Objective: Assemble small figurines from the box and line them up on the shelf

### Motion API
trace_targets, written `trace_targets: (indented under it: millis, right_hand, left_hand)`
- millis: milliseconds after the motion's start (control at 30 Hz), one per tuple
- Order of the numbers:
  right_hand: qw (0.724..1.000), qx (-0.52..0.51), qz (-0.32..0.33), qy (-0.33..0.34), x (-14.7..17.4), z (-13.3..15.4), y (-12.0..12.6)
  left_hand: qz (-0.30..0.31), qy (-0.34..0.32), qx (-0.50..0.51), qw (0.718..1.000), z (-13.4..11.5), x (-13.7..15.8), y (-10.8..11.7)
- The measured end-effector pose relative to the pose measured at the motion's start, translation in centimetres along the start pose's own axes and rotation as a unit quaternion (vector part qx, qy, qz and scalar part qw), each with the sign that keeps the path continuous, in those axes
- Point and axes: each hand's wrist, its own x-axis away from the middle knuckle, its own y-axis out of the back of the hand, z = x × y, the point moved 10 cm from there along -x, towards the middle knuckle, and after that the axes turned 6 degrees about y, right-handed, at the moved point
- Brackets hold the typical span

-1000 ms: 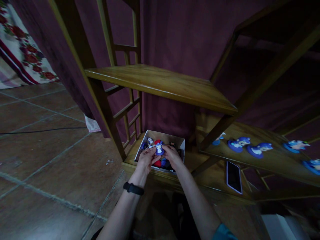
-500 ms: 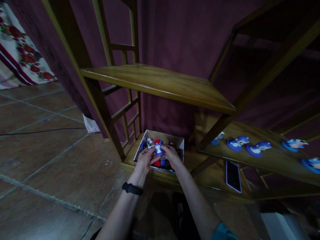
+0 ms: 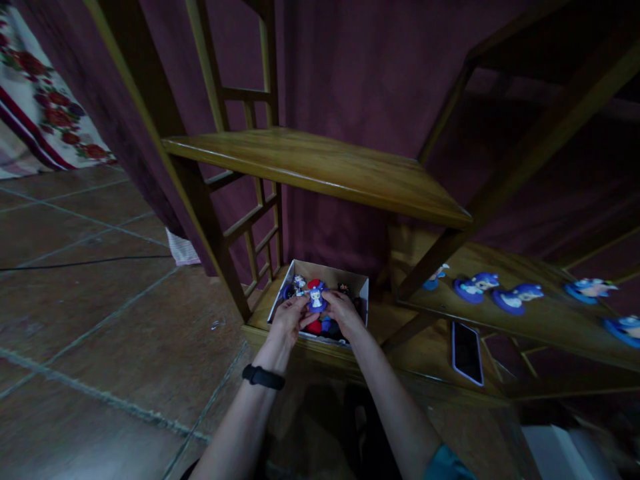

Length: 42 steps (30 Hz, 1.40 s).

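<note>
Over the open cardboard box (image 3: 324, 269), a small blue-and-white figurine (image 3: 317, 299) on a purple round base is held upright between both hands. My left hand (image 3: 290, 316) grips its left side with fingers closed at the base. From the right, my right hand (image 3: 341, 308) pinches its other edge. Beneath and around the hands, the box holds several more figurines, among them a white one (image 3: 299, 281) at the back left, and red, blue and black pieces partly hidden by the fingers.
The box stands on the bottom board of a wooden shelf, below a higher plank (image 3: 310, 160). Several figurines, such as a purple-based one (image 3: 517, 298), line the right shelf (image 3: 440, 303). A phone (image 3: 467, 353) lies below them. A slatted side frame (image 3: 250, 220) rises on the left.
Both hands stay almost in place over the box. The figurine between them has shifted only very slightly; the rest looks the same.
</note>
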Motion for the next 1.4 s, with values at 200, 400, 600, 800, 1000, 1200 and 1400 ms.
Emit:
trace_targets:
  millis: [200,400,600,800,1000,1200,1400]
  right_hand:
    - [1.000,0.013,0.003,-0.004,0.32,0.20,-0.15]
    - [1.000,0.008,0.006,0.000,0.84,0.83,-0.35]
    - [1.000,0.019,0.017,0.000,0.69,0.58,-0.41]
    - [1.000,0.020,0.005,0.010,0.37,0.35,0.02]
    - [1.000,0.018,0.009,0.010,0.44,0.44,-0.08]
    - [1.000,0.012,0.005,0.006,0.49,0.49,-0.05]
    - [1.000,0.016,0.006,0.009,0.66,0.69,-0.07]
  left_hand:
    - [0.005,0.002,-0.004,1.000,0.01,-0.23,0.16]
    - [0.003,0.000,-0.008,1.000,-0.08,-0.29,0.28]
    - [0.002,0.001,-0.014,1.000,0.03,-0.35,0.31]
    - [0.002,-0.001,-0.017,1.000,-0.14,-0.10,0.17]
    - [0.007,-0.006,-0.026,1.000,-0.25,-0.14,0.08]
    - [0.004,-0.004,-0.031,1.000,-0.24,-0.18,0.18]
    - [0.015,-0.004,-0.033,0.999,-0.10,-0.50,0.09]
